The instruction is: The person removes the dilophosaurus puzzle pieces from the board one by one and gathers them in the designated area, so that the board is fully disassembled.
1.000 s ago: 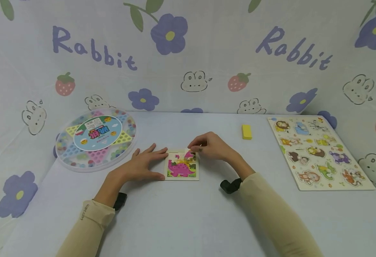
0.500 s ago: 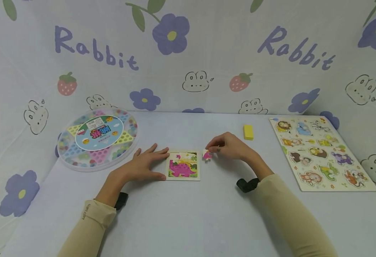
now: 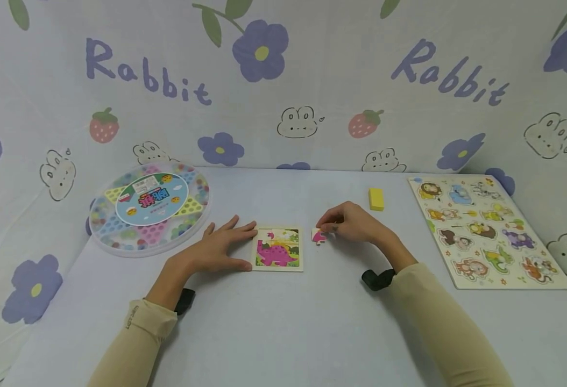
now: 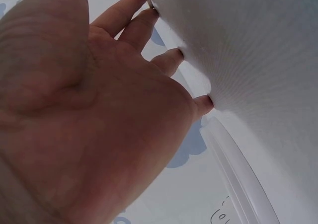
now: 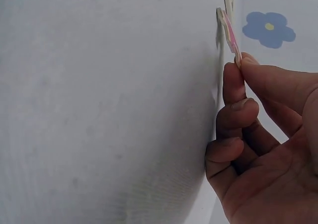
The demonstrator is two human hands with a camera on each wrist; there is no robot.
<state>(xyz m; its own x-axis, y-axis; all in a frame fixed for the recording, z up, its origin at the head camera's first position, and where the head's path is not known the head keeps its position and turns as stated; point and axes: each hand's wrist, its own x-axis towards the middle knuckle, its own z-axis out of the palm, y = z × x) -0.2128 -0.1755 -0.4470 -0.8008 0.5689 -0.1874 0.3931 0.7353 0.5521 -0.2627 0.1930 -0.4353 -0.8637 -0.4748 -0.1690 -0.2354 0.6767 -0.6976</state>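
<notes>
A small square jigsaw puzzle (image 3: 277,258) with a pale frame shows a pink dinosaur, near the middle of the table. My left hand (image 3: 218,247) rests with spread, straight fingers at its left side, fingertips touching the frame. In the left wrist view the left hand (image 4: 99,105) has its fingertips down on the tabletop. To the right of the frame, my right hand (image 3: 348,223) pinches a pink and white puzzle piece (image 3: 318,235) at or just above the table. The right wrist view has the puzzle piece (image 5: 229,31) held on edge between thumb and index finger, other fingers curled.
A round, clear-lidded marble board game (image 3: 150,236) lies at the back left. A yellow block (image 3: 376,199) stands beyond my right hand. On the right is a large wooden animal puzzle board (image 3: 467,252). A printed cloth (image 3: 322,64) hangs behind the table.
My right hand has carried the puzzle piece from the upper right of the dinosaur puzzle to the table on its right. The left hand stays against the frame.
</notes>
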